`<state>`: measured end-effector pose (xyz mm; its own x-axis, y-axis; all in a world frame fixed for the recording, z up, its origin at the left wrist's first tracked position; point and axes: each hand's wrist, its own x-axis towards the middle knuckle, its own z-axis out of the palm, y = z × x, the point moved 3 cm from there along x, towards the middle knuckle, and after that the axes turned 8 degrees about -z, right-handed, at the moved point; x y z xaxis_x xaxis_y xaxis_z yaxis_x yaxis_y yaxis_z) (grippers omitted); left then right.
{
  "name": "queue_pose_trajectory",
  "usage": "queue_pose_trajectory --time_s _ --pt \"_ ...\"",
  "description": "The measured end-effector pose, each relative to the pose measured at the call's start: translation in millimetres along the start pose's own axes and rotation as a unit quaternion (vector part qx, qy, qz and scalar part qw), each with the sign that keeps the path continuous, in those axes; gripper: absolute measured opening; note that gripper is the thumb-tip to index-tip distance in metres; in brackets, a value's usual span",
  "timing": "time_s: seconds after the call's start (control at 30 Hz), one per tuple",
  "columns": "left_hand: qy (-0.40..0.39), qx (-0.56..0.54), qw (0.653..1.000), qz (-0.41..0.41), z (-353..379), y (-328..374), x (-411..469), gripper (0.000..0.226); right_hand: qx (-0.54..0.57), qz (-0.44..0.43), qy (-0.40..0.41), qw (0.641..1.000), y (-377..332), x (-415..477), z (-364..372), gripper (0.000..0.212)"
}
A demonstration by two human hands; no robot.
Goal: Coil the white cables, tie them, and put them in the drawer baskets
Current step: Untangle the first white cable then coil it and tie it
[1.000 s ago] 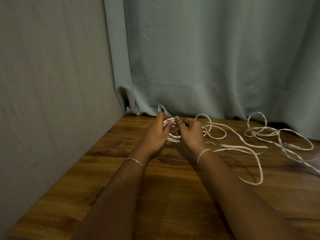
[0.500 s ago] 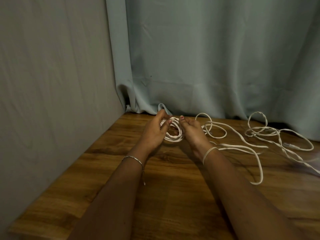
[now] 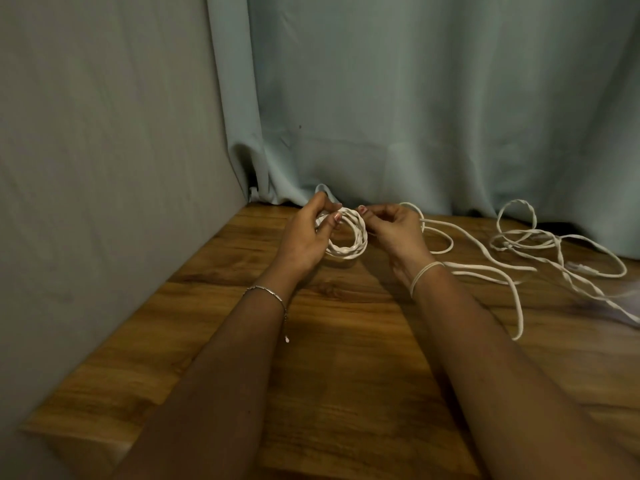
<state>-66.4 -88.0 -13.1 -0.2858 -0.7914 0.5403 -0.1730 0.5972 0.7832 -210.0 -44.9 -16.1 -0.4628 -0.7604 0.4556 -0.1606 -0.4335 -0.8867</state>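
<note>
A small round coil of white cable [image 3: 347, 252] is held up just over the brown wooden table top [image 3: 346, 368], near the far corner. The left hand [image 3: 304, 239] holds the coil on its left side. Its thumb and fingers are bent and pinch the loops together. The right hand [image 3: 398, 233] is just beside the coil on the other side. Its fingers are curled in, and the fingertips pinch the loose white cable [image 3: 485, 271] close to the top of the coil. That loose white cable comes out from behind the right hand and lies in long bends on the table to the right. Farther right, near the back, a messy tangle of white cable [image 3: 526, 237] lies on the wood; I cannot tell if it joins the first one. A thin silver bracelet [image 3: 266, 292] sits on the left wrist, and pale thin bands [image 3: 424, 273] go round the right wrist. A light blue-grey cloth curtain [image 3: 415, 98] hangs behind the table, and a plain grey wall [image 3: 104, 133] stands along its left side.
</note>
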Motion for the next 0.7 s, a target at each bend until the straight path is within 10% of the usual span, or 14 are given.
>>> queue_pose_trajectory --time_s 0.7 --pt "0.013 -0.113 0.993 -0.033 5 10 0 0.012 -0.142 -0.124 -0.037 0.981 -35 0 -4 0.019"
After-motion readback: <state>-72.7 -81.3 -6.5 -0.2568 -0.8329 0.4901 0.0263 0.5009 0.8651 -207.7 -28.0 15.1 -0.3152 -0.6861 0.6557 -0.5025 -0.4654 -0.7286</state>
